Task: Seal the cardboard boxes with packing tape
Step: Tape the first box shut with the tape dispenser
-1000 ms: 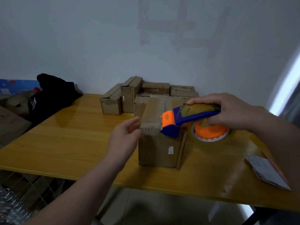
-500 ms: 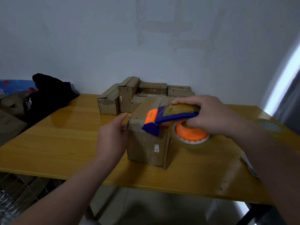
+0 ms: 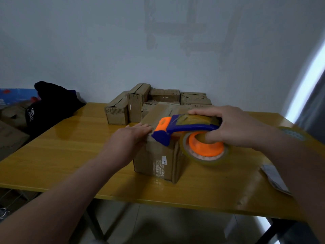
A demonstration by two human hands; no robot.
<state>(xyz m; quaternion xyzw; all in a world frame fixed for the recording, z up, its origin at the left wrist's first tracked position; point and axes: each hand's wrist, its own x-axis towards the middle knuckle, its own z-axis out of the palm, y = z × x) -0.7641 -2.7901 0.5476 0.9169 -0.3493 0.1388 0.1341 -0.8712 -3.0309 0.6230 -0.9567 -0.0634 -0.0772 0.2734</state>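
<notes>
Both your hands meet at the cardboard box (image 3: 158, 161) on the table (image 3: 70, 147): your left hand (image 3: 130, 140) lies flat, fingers straight, pressing its near-left top edge, while your right hand (image 3: 233, 127) grips the tape dispenser (image 3: 177, 127), its blue nose touching that edge. Smaller boxes (image 3: 137, 103) cluster farther back

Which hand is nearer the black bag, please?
Left. The left hand rests on the box, right of the black bag; the right hand grips the tape dispenser farther right.
</notes>
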